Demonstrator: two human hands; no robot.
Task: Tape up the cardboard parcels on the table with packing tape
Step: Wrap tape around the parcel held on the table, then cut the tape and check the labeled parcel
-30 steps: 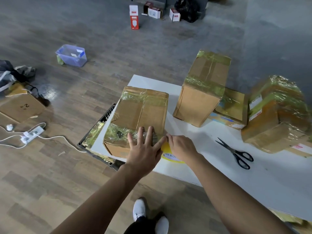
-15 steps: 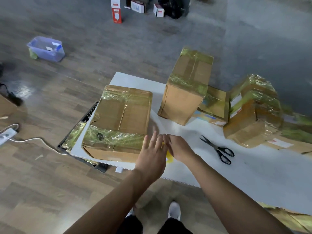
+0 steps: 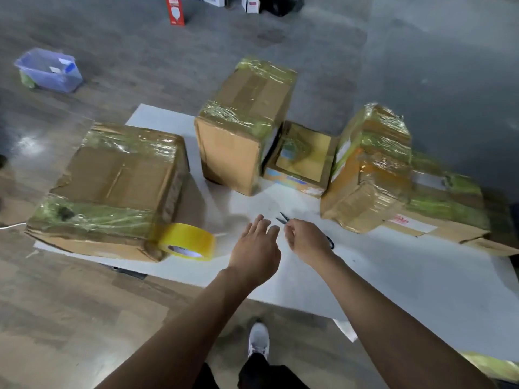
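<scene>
Wood-look planks fading into grey floor fill the left and upper parts of the frame. A blue plastic tub (image 3: 47,70) sits at the upper left and a red and white carton (image 3: 174,11) stands at the top edge. The white table (image 3: 407,276) runs from the centre to the right edge.

At its left end lies a large flat parcel (image 3: 118,178), banded with glossy tape at both ends. The roll of yellow packing tape (image 3: 186,241) is tilted on its edge against that parcel's near right corner. Behind, at centre frame, an upright parcel (image 3: 238,136) stands on end. A small low box (image 3: 303,158) is just to its right, followed by a heavily wrapped parcel (image 3: 370,169) sitting at a tilt. A flat parcel (image 3: 449,209) lies at the far right (its white label faces up).

Both bare arms reach in from the bottom. The left hand (image 3: 257,248) hovers over the table at centre, fingers straight and slightly spread. It holds nothing and is apart from the tape roll. The right hand (image 3: 306,240) is just beside it, fingers curled downward over the black scissors (image 3: 283,218), whose blade tips poke out past the fingertips. Whether the fingers actually grip them cannot be told. A grey shoe (image 3: 258,339) shows at bottom centre.
</scene>
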